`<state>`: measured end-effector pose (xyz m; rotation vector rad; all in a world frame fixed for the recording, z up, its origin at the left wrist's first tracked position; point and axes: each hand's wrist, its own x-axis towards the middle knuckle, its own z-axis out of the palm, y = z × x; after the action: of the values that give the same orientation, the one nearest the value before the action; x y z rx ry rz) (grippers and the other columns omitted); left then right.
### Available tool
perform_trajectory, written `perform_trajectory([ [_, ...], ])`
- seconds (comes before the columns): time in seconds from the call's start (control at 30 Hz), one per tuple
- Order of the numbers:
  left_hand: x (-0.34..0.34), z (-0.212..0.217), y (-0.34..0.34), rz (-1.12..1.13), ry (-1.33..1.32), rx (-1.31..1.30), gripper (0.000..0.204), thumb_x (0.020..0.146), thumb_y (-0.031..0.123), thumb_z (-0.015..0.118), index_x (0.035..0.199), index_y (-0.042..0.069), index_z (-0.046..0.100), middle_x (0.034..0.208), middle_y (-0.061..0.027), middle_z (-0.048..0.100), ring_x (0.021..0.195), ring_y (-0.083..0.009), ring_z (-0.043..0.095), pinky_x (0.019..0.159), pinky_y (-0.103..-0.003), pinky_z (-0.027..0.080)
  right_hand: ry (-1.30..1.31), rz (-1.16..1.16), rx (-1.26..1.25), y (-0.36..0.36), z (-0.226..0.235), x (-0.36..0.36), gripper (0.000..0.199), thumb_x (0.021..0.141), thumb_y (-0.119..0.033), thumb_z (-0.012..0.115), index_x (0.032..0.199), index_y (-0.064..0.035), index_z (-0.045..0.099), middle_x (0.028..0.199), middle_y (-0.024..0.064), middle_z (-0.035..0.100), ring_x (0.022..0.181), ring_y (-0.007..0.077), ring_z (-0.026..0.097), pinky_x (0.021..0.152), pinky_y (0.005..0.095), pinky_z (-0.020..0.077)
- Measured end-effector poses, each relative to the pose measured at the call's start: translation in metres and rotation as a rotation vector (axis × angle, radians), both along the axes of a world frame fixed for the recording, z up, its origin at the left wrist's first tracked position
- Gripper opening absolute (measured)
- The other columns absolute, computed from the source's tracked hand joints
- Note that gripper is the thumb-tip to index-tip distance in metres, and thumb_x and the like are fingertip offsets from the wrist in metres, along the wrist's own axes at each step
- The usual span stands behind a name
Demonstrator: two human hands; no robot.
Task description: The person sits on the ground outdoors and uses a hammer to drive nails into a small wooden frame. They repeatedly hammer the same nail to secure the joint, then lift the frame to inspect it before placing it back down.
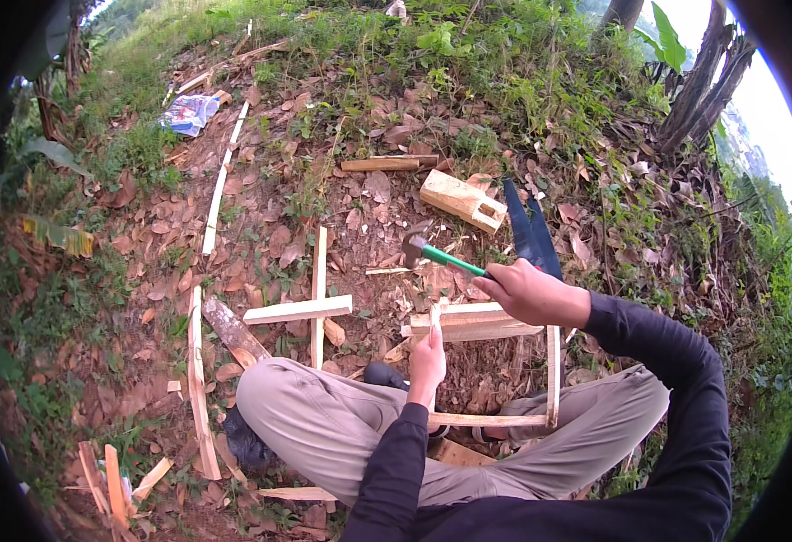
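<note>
Fingers of the right hand (pixel 530 291) wrap tight around the green handle of a hammer (pixel 432 253). This hand is lifted up, and its arm in a black sleeve bends in from the right side. The hammer sticks out to the upper left, with its dark head in the air above the ground and the wood.

Lower down, the left hand (pixel 427 361) closes around a thin stick (pixel 436 330) that is part of a wooden frame (pixel 504 419). The thumb points up along the stick. The left arm comes straight up from the bottom edge, between the knees.

The frame lies on the ground in front of the person, between the bent legs in tan trousers. Left of it, two slats make a cross (pixel 310 307). A wood block (pixel 462 200) with a hole lies farther up, near two dark blades (pixel 530 226). Long slats and scraps lie all about on brown leaves and dirt. A blue and white bag (pixel 188 113) sits far off at the upper left.
</note>
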<state>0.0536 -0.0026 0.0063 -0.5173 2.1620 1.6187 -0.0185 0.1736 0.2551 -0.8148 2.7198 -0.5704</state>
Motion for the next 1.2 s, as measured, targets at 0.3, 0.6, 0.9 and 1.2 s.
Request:
perform_trajectory([
  [0.3,0.004,-0.002,0.0,-0.006,0.038,-0.015,0.06,0.108,0.053,0.037,0.109,0.002,0.07,0.089,-0.0258,0.07,0.094,-0.0479,0.067,0.082,-0.052,0.051,-0.044,0.012,0.174,0.006,-0.004,-0.011,0.037,0.108,-0.028,0.049,0.096,0.0051,0.059,0.071,0.0194,0.059,0.058,0.0421,0.062,0.056,0.0513,0.0498],
  [0.6,0.003,0.0,0.0,0.005,0.046,-0.038,0.06,0.108,0.052,0.037,0.108,0.002,0.07,0.087,-0.0267,0.069,0.092,-0.047,0.067,0.081,-0.053,0.05,-0.038,0.124,0.145,-0.002,-0.045,0.004,0.042,0.108,-0.032,0.046,0.1,0.0065,0.06,0.059,0.0177,0.059,0.058,0.0421,0.065,0.065,0.0519,0.0518],
  [0.9,0.001,0.006,-0.003,-0.035,0.015,-0.007,0.063,0.108,0.054,0.034,0.108,0.002,0.07,0.091,-0.0272,0.07,0.095,-0.0482,0.066,0.084,-0.053,0.05,0.011,-0.308,-0.465,-0.044,-0.133,-0.029,0.029,0.087,-0.028,0.08,0.099,-0.0025,0.071,0.063,0.0024,0.054,0.059,0.0117,0.053,0.057,0.0341,0.0442],
  [1.2,-0.001,0.008,-0.003,-0.035,0.06,-0.001,0.072,0.108,0.059,0.03,0.095,-0.004,0.064,0.084,-0.0305,0.064,0.092,-0.0535,0.061,0.081,-0.055,0.047,0.088,-0.337,-0.497,-0.062,-0.163,-0.038,0.038,0.074,-0.028,0.086,0.077,-0.0025,0.057,0.067,0.0125,0.06,0.061,0.032,0.06,0.062,0.0421,0.0481],
])
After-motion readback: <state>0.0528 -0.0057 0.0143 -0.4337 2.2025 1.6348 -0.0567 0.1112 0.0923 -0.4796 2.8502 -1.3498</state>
